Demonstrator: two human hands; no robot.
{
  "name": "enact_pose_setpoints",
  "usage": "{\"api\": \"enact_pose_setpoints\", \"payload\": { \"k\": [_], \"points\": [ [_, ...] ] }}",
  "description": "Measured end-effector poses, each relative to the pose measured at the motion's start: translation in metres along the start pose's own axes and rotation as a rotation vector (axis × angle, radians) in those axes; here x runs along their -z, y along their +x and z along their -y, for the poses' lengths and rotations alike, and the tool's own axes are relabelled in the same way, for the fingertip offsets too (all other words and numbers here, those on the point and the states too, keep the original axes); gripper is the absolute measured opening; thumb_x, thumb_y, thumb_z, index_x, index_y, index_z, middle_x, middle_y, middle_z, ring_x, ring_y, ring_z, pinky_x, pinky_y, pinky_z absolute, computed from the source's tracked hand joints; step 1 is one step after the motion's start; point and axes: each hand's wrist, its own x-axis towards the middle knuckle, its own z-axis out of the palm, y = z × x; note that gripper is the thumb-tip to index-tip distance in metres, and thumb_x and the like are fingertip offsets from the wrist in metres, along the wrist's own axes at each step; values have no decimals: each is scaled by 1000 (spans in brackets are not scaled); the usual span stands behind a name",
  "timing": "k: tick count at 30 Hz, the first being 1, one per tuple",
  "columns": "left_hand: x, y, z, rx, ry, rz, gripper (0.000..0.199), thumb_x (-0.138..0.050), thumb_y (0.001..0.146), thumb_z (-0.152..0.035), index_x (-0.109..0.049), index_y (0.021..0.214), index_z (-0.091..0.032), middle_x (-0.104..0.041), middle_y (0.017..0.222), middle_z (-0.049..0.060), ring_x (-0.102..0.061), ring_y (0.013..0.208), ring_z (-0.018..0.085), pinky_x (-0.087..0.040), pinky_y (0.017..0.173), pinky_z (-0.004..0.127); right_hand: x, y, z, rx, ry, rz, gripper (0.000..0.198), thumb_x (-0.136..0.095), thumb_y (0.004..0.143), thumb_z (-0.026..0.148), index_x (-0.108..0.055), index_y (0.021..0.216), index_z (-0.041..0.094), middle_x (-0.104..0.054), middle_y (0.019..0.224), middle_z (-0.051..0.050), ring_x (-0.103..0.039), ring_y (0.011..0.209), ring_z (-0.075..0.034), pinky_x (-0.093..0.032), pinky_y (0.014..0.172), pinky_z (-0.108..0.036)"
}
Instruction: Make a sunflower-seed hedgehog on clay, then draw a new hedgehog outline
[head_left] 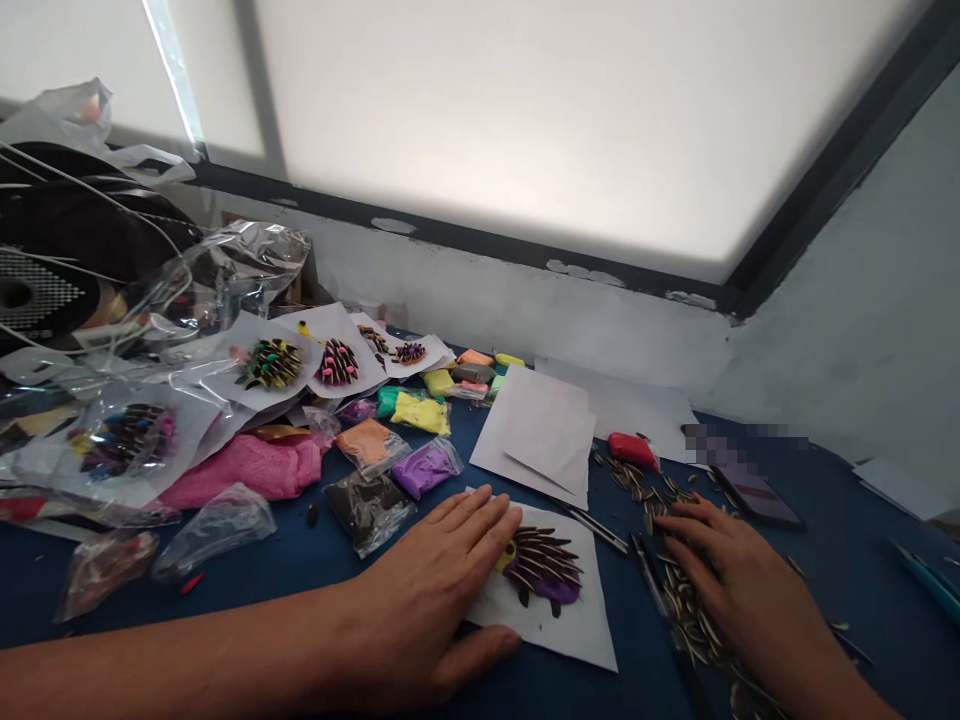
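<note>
You're in a craft corner: bagged coloured clay (426, 466), paper sheets (536, 415) and seeds (694, 620) crowd your blue tabletop (300, 550) beneath a bright window (525, 130).

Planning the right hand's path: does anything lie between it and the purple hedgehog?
Yes: a pen lies between the right hand and the hedgehog, and a metal tool lies near the right edge of its paper.

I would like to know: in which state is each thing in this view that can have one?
Left hand: open, resting over the left part of the white sheet.
White sheet: flat, partly covered.
Hedgehog figure: spines on its back, front partly hidden.
Seeds: loose, scattered.
Right hand: fingers bent over the seeds; grip unclear.
Purple clay: bagged.
Black clay: bagged.
Phone: lying flat, partly pixelated.
</note>
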Motion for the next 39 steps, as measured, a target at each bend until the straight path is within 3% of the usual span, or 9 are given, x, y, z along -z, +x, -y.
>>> {"api": "enact_pose_setpoints", "payload": {
  "k": [3,8,14,22,27,31,39],
  "points": [
    [1,0,0,-2,-1,11,82,-48,95,-54,-16,157,-11,-11,161,12,-6,148,32,-17,118,51,1,-2,3,9,4,-23,41,-43,91,40,-81,87,25,-77,104,-12,-69,106,-38,-61,56,-42],
    [1,1,-1,-7,0,8,82,-49,95,-55,-17,157,-11,-11,161,12,-6,148,32,-16,118,52,4,0,10,26,17,-58,46,-37,95,42,-78,100,21,-76,104,-15,-69,104,-38,-59,59,-44],
    [-1,1,-1,-11,18,3,81,-47,96,-55,-16,157,-12,-10,161,12,-6,148,32,-17,118,53,0,11,17,48,51,-31,35,-44,93,33,-74,83,19,-71,81,-11,-69,78,-28,-57,66,-43],
    [-1,1,0,-7,9,-5,81,-49,95,-53,-17,157,-12,-11,161,12,-7,148,33,-16,118,55,-6,13,11,77,99,-3,27,-45,90,24,-68,75,19,-70,76,-10,-67,73,-26,-54,77,-47],
    [-2,2,-1,-6,4,-2,81,-50,95,-52,-19,157,-11,-12,161,13,-8,148,33,-16,118,56,-4,15,12,95,123,13,26,-46,91,26,-71,93,19,-72,86,-10,-67,80,-26,-53,68,-40],
    [-4,1,0,-11,5,-26,79,-52,95,-51,-20,157,-12,-14,160,14,-10,148,34,-17,117,56,-3,15,15,101,131,30,29,-42,93,26,-67,79,21,-69,79,-8,-64,71,-23,-50,63,-37],
    [-1,1,-1,-15,12,2,81,-50,95,-54,-19,157,-11,-12,161,14,-8,148,34,-17,118,56,3,17,16,58,196,23,35,-35,95,35,-58,70,23,-67,71,-9,-64,65,-23,-49,61,-38]
  ]
}}
